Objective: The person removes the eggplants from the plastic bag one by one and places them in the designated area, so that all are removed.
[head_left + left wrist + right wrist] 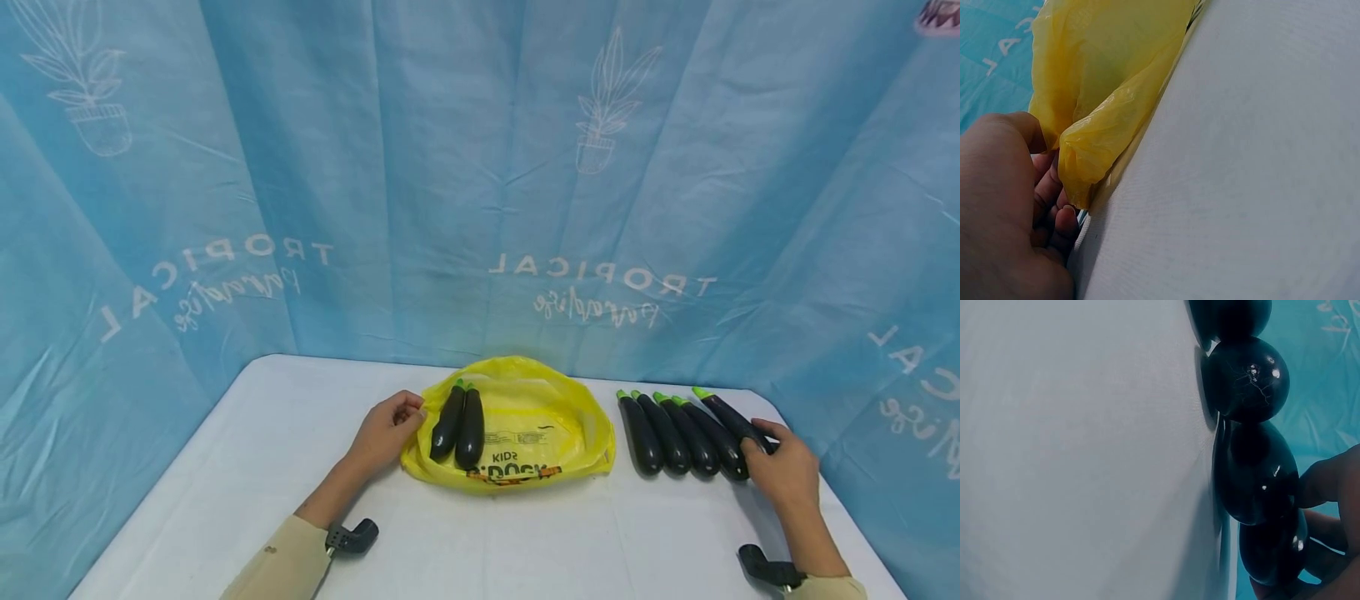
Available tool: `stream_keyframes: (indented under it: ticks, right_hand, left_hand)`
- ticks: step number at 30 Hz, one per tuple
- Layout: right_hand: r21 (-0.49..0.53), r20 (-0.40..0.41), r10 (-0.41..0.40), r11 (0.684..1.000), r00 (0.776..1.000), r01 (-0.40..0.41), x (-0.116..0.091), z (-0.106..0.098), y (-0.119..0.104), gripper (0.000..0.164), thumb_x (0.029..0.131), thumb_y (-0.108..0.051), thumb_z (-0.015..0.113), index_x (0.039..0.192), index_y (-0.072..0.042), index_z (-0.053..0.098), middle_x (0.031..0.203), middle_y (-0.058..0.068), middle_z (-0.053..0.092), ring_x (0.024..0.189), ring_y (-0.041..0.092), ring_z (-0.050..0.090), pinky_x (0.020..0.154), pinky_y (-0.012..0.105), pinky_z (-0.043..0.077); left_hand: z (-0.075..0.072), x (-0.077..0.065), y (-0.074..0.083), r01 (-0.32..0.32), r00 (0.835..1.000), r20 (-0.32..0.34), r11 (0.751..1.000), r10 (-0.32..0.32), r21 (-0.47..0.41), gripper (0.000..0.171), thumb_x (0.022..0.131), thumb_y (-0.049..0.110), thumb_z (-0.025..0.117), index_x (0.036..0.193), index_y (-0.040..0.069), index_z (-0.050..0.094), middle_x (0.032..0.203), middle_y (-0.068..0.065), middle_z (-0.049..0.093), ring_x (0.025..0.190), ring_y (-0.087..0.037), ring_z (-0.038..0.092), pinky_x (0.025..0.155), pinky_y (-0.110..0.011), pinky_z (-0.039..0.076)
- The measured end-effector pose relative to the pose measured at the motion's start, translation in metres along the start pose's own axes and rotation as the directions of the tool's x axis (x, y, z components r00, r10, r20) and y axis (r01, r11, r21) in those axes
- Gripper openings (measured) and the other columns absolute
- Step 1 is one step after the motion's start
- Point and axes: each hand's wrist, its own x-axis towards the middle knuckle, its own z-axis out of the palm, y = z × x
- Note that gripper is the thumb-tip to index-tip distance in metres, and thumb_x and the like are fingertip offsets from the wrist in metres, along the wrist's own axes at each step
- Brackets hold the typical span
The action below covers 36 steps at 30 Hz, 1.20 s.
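Note:
A yellow plastic bag [577,417] lies with its mouth spread wide on the white table, and two dark eggplants [471,427] with green stems rest in its left part. My left hand [390,429] pinches the bag's left edge; the left wrist view shows the gathered yellow plastic [1088,156] between thumb and fingers. To the right, several eggplants [663,437] lie side by side in a row. At the row's right end my right hand [783,467] grips the lower end of the outermost eggplant [723,412], thumb on one side and fingers on the other.
A white cloth [540,542] covers the table. Blue printed curtains [465,208] hang close behind it and along both sides. A black wrist camera [352,537] sits on the left forearm, another camera [768,569] on the right.

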Motion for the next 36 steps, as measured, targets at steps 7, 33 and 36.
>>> stream_keyframes:
  ticks: [7,33,36]
  right_hand:
    - [-0.021,0.017,-0.002,1.0,1.0,0.003,0.001,0.0,0.002,0.054,0.102,-0.015,0.052,0.151,0.008,0.047,0.153,0.04,0.041,0.135,0.06,0.042,0.105,0.072,0.04]
    - [-0.024,-0.036,-0.052,0.998,0.998,0.052,-0.004,-0.002,-0.01,0.049,0.105,-0.019,0.052,0.147,0.006,0.053,0.149,0.037,0.049,0.138,0.056,0.045,0.108,0.07,0.041]
    - [-0.005,-0.073,-0.102,0.995,0.992,0.102,-0.011,-0.003,-0.024,0.045,0.105,-0.018,0.054,0.143,0.006,0.057,0.145,0.035,0.054,0.136,0.055,0.048,0.107,0.069,0.041]
  left_hand:
    - [0.001,0.0,0.001,-0.002,1.0,-0.002,1.0,0.002,0.006,0.014,0.103,0.02,0.067,0.114,0.011,0.07,0.095,-0.001,0.068,0.085,-0.017,0.058,0.078,-0.029,0.049]
    - [0.002,-0.003,0.0,-0.011,1.0,-0.004,1.0,0.011,-0.012,0.014,0.103,0.021,0.068,0.114,0.012,0.07,0.095,-0.001,0.067,0.085,-0.018,0.059,0.078,-0.029,0.049]
    - [0.001,-0.002,0.001,-0.009,1.0,-0.005,1.0,0.009,-0.006,0.015,0.103,0.021,0.068,0.115,0.012,0.07,0.095,-0.001,0.068,0.084,-0.018,0.059,0.077,-0.029,0.049]
